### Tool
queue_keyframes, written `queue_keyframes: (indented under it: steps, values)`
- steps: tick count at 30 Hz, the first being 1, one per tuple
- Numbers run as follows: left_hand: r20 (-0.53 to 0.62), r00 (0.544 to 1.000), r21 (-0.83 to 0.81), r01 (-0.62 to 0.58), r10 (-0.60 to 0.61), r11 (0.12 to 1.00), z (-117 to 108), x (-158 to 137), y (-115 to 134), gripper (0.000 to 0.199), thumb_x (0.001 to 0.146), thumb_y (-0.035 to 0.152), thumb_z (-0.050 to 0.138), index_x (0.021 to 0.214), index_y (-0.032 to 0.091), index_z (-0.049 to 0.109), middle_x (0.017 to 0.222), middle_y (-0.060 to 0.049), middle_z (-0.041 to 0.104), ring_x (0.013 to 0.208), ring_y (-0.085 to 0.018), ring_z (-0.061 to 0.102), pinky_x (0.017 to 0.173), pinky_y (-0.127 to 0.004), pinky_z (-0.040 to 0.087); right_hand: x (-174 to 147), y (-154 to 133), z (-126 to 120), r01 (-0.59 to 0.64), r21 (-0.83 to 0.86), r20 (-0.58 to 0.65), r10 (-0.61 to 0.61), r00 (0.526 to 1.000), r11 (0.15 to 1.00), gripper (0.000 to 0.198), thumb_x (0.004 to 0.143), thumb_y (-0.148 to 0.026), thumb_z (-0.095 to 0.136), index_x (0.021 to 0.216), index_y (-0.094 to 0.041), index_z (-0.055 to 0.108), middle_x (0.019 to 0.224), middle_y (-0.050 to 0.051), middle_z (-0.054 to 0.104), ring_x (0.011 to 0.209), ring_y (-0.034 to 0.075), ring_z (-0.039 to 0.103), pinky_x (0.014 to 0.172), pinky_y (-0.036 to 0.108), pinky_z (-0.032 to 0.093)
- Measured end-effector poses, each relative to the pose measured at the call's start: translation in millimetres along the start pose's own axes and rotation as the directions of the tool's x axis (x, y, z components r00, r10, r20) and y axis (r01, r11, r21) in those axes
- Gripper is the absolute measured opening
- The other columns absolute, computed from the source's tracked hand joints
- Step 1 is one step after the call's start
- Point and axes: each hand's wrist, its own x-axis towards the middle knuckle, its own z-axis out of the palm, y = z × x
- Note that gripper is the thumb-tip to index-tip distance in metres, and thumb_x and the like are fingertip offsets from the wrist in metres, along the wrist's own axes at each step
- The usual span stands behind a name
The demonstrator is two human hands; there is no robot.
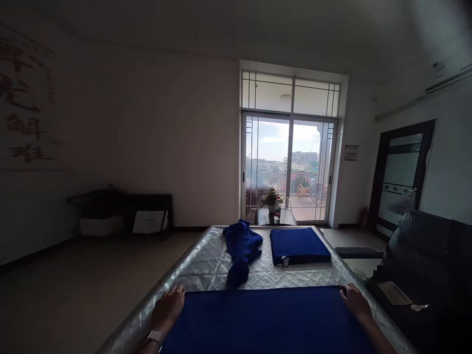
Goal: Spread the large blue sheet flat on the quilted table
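On quilted mattress (206,265), dim room: left hand (167,307), right hand (356,301) flat, unclenched, pinning blue cloth (265,319) corners.

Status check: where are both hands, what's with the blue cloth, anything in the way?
Left hand and right hand flat on far corners of spread blue cloth. Crumpled blue garment, folded blue stack lie beyond, apart.

crumpled blue garment (241,250): bunched on the quilted mattress (206,265)
folded blue cloth (298,246): just beside it, flat
potted plant (272,198): on a small table (275,217) before the sliding glass door (288,167)
dark sofa (427,265): right
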Motion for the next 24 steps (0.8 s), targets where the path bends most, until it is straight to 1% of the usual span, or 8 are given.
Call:
queue_keyframes:
  steps: [5,8,11,13,16,18,20,24]
  values:
    - [-0.052,0.999,0.019,-0.015,0.016,1.000,-1.8,-6.4,2.5,0.044,0.096,0.016,0.025,0.104,0.020,0.068,0.112,-0.011,0.078,0.106,-0.024,0.071,0.087,-0.034,0.048,-7.6,-8.9,-5.4,-0.029,-0.083,-0.009,0.028,1.000,0.996,0.045,0.081,-0.034,0.037,0.105,-0.032,0.075,0.120,0.009,0.077,0.119,0.027,0.068,0.098,0.045,0.053]
    - [-0.069,0.995,-0.003,-0.077,0.076,0.997,-3.6,-10.6,19.2,0.050,0.090,0.008,0.025,0.113,0.017,0.068,0.118,-0.013,0.075,0.111,-0.026,0.068,0.092,-0.036,0.048,-11.3,-29.9,-12.6,-0.033,-0.130,-0.040,0.028,0.999,0.991,0.045,0.080,-0.027,0.041,0.110,-0.028,0.074,0.132,0.012,0.073,0.130,0.029,0.062,0.108,0.047,0.048]
    - [-0.054,0.981,-0.054,-0.191,0.189,0.980,0.7,-18.1,54.7,0.047,0.090,0.013,0.030,0.109,0.022,0.071,0.117,-0.009,0.077,0.115,-0.025,0.067,0.101,-0.037,0.048,-21.9,-78.9,-14.6,0.071,-0.134,-0.004,-0.072,0.997,0.988,0.048,0.081,-0.022,0.040,0.115,-0.022,0.074,0.144,0.016,0.065,0.140,0.031,0.053,0.117,0.048,0.039]
    - [-0.026,0.966,-0.099,-0.257,0.256,0.961,6.1,-25.4,79.9,0.045,0.092,0.023,0.032,0.110,0.026,0.072,0.120,-0.008,0.078,0.118,-0.026,0.067,0.104,-0.038,0.049,-36.3,-123.6,-8.4,0.192,-0.071,0.086,-0.186,0.979,0.979,0.049,0.084,-0.023,0.038,0.116,-0.021,0.074,0.143,0.014,0.066,0.137,0.028,0.057,0.116,0.045,0.042]
    - [0.023,0.959,-0.151,-0.277,0.283,0.949,12.4,-37.4,100.6,0.053,0.093,0.043,0.032,0.127,0.025,0.068,0.139,-0.010,0.071,0.134,-0.030,0.060,0.114,-0.044,0.046,-65.9,-191.2,12.0,0.340,0.012,0.161,-0.338,0.927,0.940,0.045,0.085,-0.033,0.041,0.119,-0.036,0.072,0.143,-0.003,0.068,0.135,0.016,0.059,0.114,0.030,0.042]
    - [0.060,0.961,-0.170,-0.256,0.269,0.952,13.2,-44.6,98.1,0.062,0.092,0.052,0.031,0.139,0.025,0.060,0.152,-0.010,0.061,0.145,-0.031,0.049,0.120,-0.050,0.041,-85.0,-227.9,28.8,0.440,0.062,0.224,-0.443,0.868,0.896,0.049,0.088,-0.042,0.036,0.129,-0.044,0.063,0.149,-0.009,0.062,0.140,0.014,0.053,0.117,0.032,0.039]
    - [0.116,0.961,-0.187,-0.228,0.252,0.956,12.3,-50.1,85.7,0.068,0.091,0.058,0.030,0.147,0.027,0.051,0.160,-0.008,0.051,0.151,-0.031,0.040,0.124,-0.052,0.035,-99.2,-254.6,44.8,0.503,0.092,0.263,-0.508,0.820,0.859,0.053,0.090,-0.051,0.030,0.140,-0.053,0.050,0.155,-0.016,0.051,0.145,0.012,0.045,0.119,0.034,0.035]
    - [0.212,0.955,-0.180,-0.168,0.205,0.969,13.1,-56.6,53.6,0.072,0.090,0.063,0.026,0.154,0.031,0.035,0.167,-0.004,0.036,0.156,-0.028,0.027,0.128,-0.053,0.026,-110.6,-279.3,69.6,0.508,0.118,0.304,-0.518,0.799,0.853,0.058,0.089,-0.057,0.032,0.146,-0.066,0.024,0.159,-0.024,0.032,0.150,0.015,0.033,0.119,0.041,0.032]
